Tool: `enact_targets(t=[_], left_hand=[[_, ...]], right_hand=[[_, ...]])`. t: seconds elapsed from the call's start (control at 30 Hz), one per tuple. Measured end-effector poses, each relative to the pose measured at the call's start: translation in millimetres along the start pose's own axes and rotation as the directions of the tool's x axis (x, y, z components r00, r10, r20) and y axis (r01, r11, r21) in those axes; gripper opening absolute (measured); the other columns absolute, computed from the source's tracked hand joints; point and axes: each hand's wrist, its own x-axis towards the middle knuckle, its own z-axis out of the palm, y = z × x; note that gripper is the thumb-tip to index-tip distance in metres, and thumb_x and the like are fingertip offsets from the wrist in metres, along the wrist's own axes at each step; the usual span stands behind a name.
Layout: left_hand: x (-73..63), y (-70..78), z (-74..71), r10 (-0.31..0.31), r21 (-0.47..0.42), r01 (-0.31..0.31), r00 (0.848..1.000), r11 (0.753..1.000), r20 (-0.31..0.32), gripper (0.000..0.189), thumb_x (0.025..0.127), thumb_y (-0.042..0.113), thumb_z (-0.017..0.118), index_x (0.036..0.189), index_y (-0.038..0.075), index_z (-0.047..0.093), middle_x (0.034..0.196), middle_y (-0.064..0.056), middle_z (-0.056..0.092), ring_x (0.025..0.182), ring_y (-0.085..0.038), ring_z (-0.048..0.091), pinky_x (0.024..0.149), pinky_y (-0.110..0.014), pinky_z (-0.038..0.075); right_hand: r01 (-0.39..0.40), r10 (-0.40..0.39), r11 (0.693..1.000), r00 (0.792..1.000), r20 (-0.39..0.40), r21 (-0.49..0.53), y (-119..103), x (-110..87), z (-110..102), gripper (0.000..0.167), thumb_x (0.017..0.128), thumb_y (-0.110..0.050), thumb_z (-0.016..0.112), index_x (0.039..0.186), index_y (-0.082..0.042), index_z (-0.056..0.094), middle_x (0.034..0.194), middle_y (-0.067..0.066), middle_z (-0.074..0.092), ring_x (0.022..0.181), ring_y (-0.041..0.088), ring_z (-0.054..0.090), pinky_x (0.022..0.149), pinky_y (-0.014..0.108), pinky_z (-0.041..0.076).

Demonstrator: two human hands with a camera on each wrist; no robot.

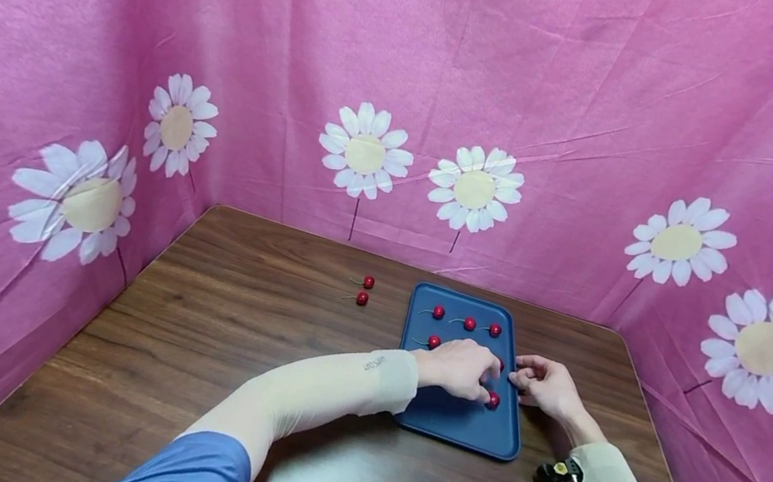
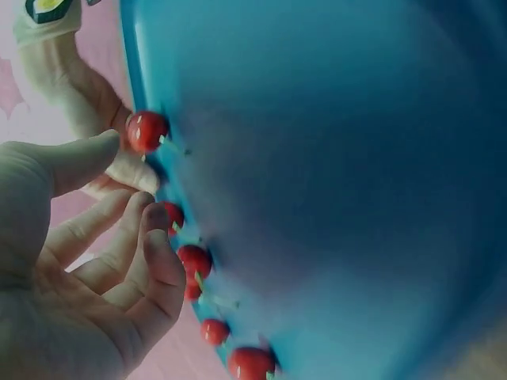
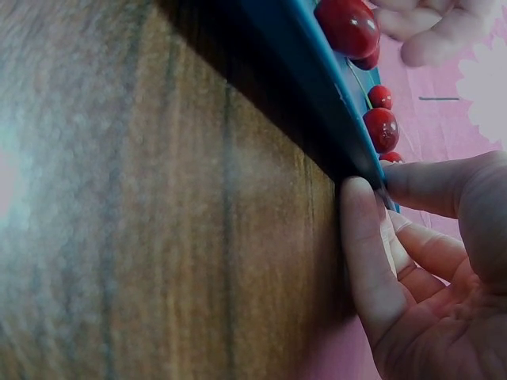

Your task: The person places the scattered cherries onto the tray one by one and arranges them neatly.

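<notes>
A dark blue rectangular tray (image 1: pixel 455 433) lies on the table with several red cherries on it, most with green stems. My left hand (image 1: pixel 461 368) reaches over the tray from the left. Its thumb and fingers are apart and loosely bent, close to the nearest cherry (image 1: pixel 493 400); in the left wrist view that cherry (image 2: pixel 147 131) sits just past the thumb tip, with no finger round it. At the tray's right edge my right hand (image 1: pixel 551 388) pinches the rim (image 3: pixel 348 119) between thumb and finger. The left hand partly covers another cherry (image 1: pixel 500 364).
Two more cherries, one (image 1: pixel 368 282) behind the other (image 1: pixel 362 299), lie on the wooden table (image 1: pixel 254 313) left of the tray. A pink cloth (image 1: pixel 573 68) with white flowers hangs around the table's back and sides. A dark device (image 1: pixel 558 475) is strapped to the right wrist.
</notes>
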Motion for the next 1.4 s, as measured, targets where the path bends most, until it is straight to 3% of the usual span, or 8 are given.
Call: enact_targets(t=[0.37,0.63,0.9,1.13,1.4], left_hand=[[-28.2,-36.1,-23.2,0.041,-0.072,-0.047,0.996,0.996,-0.082,0.038,0.106,0.035,0.078,0.141,0.018,0.076,0.127,0.002,0.082,0.114,-0.01,0.073,0.101,-0.029,0.06],[-53.3,-70.1,-31.7,0.057,-0.116,-0.075,0.987,0.991,-0.148,0.035,0.107,0.033,0.077,0.137,0.016,0.079,0.123,0.001,0.083,0.11,-0.011,0.075,0.097,-0.027,0.062],[-70.8,-100.7,-41.5,0.021,-0.158,-0.065,0.964,0.985,-0.263,0.028,0.108,0.03,0.076,0.131,0.015,0.082,0.122,-0.001,0.084,0.111,-0.015,0.076,0.095,-0.029,0.063],[-83.7,-131.1,-48.6,-0.025,-0.167,-0.032,0.945,0.986,-0.325,0.029,0.108,0.027,0.075,0.13,0.009,0.081,0.118,-0.003,0.084,0.104,-0.015,0.078,0.095,-0.034,0.065],[-98.9,-165.1,-58.6,-0.092,-0.177,0.017,0.901,0.984,-0.425,0.027,0.105,0.023,0.076,0.125,0.008,0.083,0.109,-0.004,0.085,0.099,-0.016,0.079,0.092,-0.036,0.064]], right_hand=[[0.005,-0.005,1.0,1.0,0.004,-0.007,0.3,-0.4,0.0,0.05,0.107,-0.004,0.071,0.147,0.02,0.054,0.093,-0.001,0.074,0.081,0.003,0.07,0.073,0.031,0.069],[0.006,-0.006,1.0,1.0,0.0,-0.024,0.2,-0.8,0.6,0.049,0.107,-0.003,0.071,0.147,0.021,0.054,0.094,0.001,0.074,0.081,0.003,0.07,0.073,0.03,0.069],[0.003,-0.003,0.999,1.0,-0.003,-0.037,-2.1,-0.5,-0.8,0.049,0.107,-0.004,0.072,0.146,0.02,0.055,0.096,0.004,0.075,0.081,0.004,0.071,0.074,0.031,0.07],[-0.006,0.006,1.0,1.0,0.0,-0.022,-2.1,1.1,-2.2,0.048,0.107,-0.004,0.072,0.147,0.019,0.055,0.094,0.002,0.074,0.079,0.005,0.071,0.072,0.03,0.069],[-0.005,0.005,1.0,1.0,0.002,-0.011,-1.1,0.7,-0.7,0.049,0.107,-0.003,0.072,0.147,0.021,0.054,0.091,-0.001,0.073,0.079,0.002,0.07,0.071,0.028,0.068]])
